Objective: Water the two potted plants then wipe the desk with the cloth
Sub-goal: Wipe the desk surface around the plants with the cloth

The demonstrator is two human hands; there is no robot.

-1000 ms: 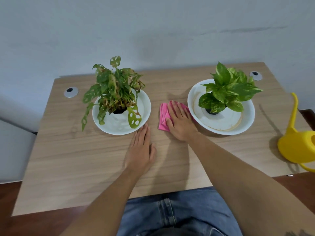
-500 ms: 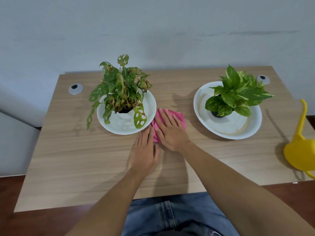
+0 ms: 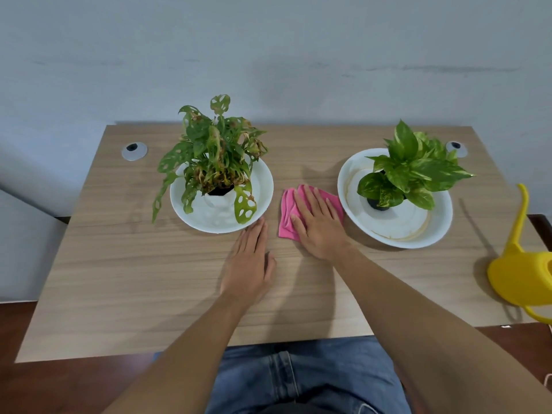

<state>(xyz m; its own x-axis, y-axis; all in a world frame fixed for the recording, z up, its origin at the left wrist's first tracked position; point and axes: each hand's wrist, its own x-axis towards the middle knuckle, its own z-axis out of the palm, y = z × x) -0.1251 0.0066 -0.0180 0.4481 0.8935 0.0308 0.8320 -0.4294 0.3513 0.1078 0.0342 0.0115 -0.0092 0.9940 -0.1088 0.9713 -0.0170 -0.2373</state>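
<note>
A pink cloth (image 3: 286, 217) lies on the wooden desk (image 3: 134, 264) between the two plant dishes. My right hand (image 3: 318, 225) presses flat on it, fingers spread, and covers most of it. The cloth's right edge reaches the right white dish (image 3: 418, 239), which holds a bright green plant (image 3: 415, 171) in a small dark pot. My left hand (image 3: 249, 270) rests flat on the bare desk, its fingertips at the rim of the left white dish (image 3: 264, 201). That dish holds a holey-leaved plant (image 3: 213, 156) with browning leaves.
A yellow watering can (image 3: 519, 276) stands at the desk's right edge, spout pointing away from me. Two grey cable grommets (image 3: 134, 150) (image 3: 456, 148) sit near the back corners. A pale wall runs behind the desk. My jeans show below the front edge.
My right hand slid the cloth left up to the left dish, then back right toward the right dish. My left hand stayed flat on the desk.
</note>
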